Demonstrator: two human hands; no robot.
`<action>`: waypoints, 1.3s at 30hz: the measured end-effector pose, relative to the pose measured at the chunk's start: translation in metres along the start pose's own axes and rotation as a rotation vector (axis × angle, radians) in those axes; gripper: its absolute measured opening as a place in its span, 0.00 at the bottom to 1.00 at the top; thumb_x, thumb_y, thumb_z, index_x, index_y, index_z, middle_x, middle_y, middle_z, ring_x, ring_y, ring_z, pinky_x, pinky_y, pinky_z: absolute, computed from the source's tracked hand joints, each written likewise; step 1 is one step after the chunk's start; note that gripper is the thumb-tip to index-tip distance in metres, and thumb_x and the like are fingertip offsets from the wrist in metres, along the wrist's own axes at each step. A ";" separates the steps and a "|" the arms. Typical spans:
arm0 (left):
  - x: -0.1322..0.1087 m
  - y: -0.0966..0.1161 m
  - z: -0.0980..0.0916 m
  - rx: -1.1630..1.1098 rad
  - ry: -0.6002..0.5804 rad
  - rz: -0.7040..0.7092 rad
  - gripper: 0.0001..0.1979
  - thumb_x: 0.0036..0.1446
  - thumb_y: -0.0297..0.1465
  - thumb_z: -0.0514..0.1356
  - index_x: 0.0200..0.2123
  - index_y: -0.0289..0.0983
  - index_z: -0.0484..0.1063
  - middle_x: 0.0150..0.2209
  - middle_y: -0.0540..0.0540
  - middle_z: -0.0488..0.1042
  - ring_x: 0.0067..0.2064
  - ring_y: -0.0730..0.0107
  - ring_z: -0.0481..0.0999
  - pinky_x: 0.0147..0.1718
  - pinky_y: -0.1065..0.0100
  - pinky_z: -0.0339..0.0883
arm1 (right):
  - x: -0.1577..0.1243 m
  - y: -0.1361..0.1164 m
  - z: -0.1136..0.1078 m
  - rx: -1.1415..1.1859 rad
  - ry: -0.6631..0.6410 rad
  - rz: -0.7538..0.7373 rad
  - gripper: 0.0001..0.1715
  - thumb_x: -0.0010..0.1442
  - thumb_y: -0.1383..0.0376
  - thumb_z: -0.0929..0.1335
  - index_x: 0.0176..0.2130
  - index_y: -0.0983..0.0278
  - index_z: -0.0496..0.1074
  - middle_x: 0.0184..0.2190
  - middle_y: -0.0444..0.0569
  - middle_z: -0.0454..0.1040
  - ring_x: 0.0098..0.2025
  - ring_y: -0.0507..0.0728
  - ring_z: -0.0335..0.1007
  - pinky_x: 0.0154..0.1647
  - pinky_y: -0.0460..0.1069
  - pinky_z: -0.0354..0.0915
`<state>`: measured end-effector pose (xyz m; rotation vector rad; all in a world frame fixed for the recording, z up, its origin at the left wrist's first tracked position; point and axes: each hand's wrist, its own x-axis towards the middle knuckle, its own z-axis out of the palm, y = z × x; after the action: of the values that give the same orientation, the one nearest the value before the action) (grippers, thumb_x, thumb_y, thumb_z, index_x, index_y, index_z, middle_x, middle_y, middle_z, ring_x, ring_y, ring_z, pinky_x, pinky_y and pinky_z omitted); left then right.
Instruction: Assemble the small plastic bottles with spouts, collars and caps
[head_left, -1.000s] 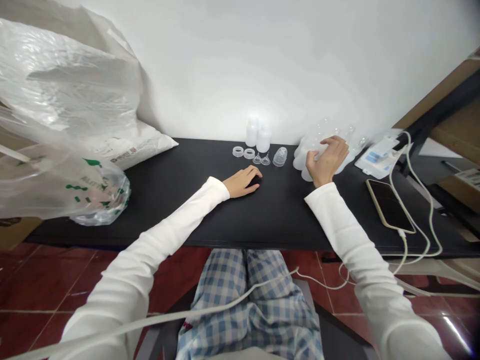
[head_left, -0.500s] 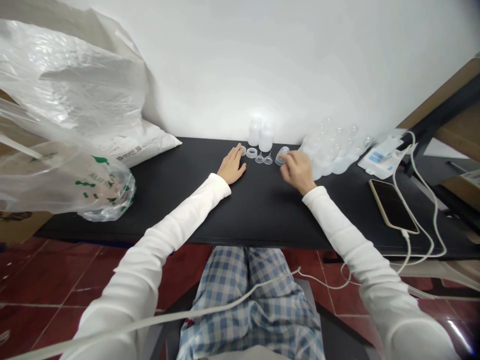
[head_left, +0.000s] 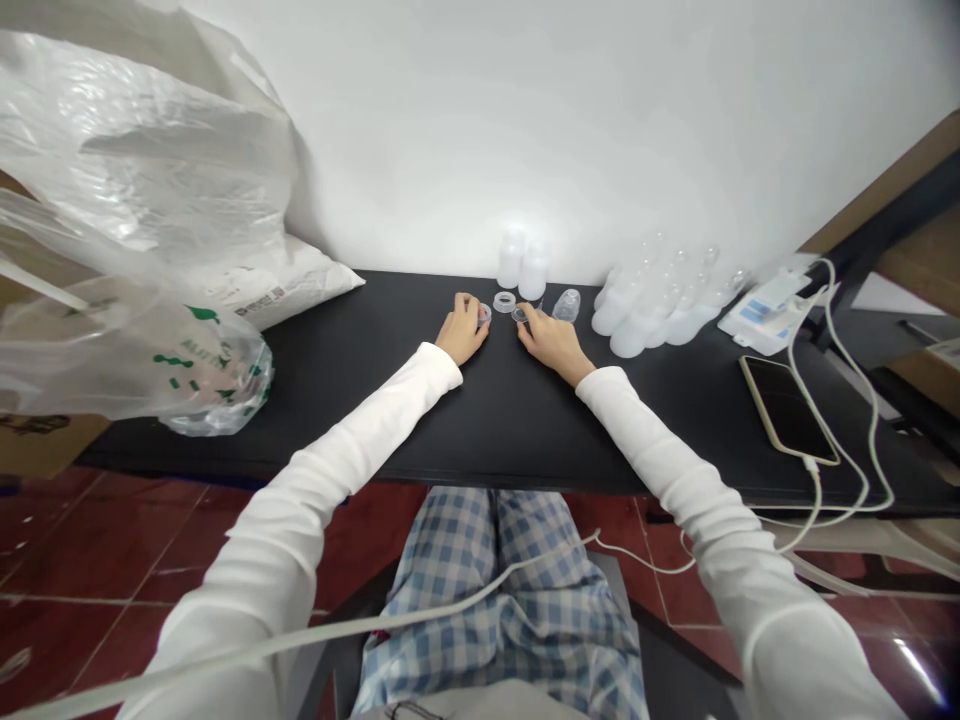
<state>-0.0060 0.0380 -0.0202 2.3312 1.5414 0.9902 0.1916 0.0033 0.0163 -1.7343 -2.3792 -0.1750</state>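
My left hand (head_left: 463, 332) has its fingers curled round a translucent bottle collar ring (head_left: 486, 314) at the black tabletop. A second collar ring (head_left: 505, 302) lies flat just to the right. My right hand (head_left: 555, 344) pinches the wide base of a clear bottle teat (head_left: 519, 314); its fingers partly cover the teats there. Behind the hands, two translucent white bottles (head_left: 533, 274) stand by the wall. To the right of my right hand sits a clear domed cap (head_left: 567, 305).
Several assembled bottles (head_left: 630, 332) with domed caps stand close together on the right. Beyond them are a blue-and-white packet (head_left: 766, 312), a phone (head_left: 789, 410) and looped white cables (head_left: 862, 400). Large plastic bags (head_left: 210, 365) fill the left end of the black table (head_left: 495, 430).
My right hand has moved left, from the domed cap to the teats. My left hand's fingers, stretched out before, have curled round the collar ring.
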 end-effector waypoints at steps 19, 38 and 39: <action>0.000 0.032 0.000 -1.059 0.001 -0.512 0.12 0.66 0.37 0.61 0.35 0.36 0.65 0.28 0.51 0.74 0.28 0.74 0.80 0.35 0.69 0.77 | 0.002 0.018 0.016 0.222 0.434 -0.276 0.13 0.69 0.65 0.60 0.48 0.66 0.69 0.41 0.57 0.72 0.43 0.63 0.67 0.46 0.57 0.64; -0.015 0.060 -0.013 -1.364 -0.026 -0.583 0.06 0.66 0.32 0.58 0.36 0.36 0.65 0.34 0.52 0.76 0.36 0.77 0.79 0.52 0.63 0.73 | -0.010 0.005 0.017 0.682 0.423 -0.374 0.18 0.73 0.56 0.60 0.51 0.61 0.72 0.38 0.49 0.76 0.35 0.55 0.71 0.40 0.51 0.68; -0.015 0.059 -0.012 -1.372 -0.019 -0.579 0.08 0.66 0.33 0.59 0.36 0.37 0.64 0.34 0.52 0.75 0.37 0.76 0.79 0.53 0.61 0.73 | -0.010 0.006 0.018 0.692 0.416 -0.339 0.17 0.72 0.55 0.61 0.51 0.61 0.71 0.35 0.48 0.75 0.33 0.54 0.70 0.38 0.50 0.67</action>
<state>0.0277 -0.0039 0.0112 0.8813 0.8611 1.2238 0.1986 -0.0004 -0.0035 -0.8822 -2.0501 0.2035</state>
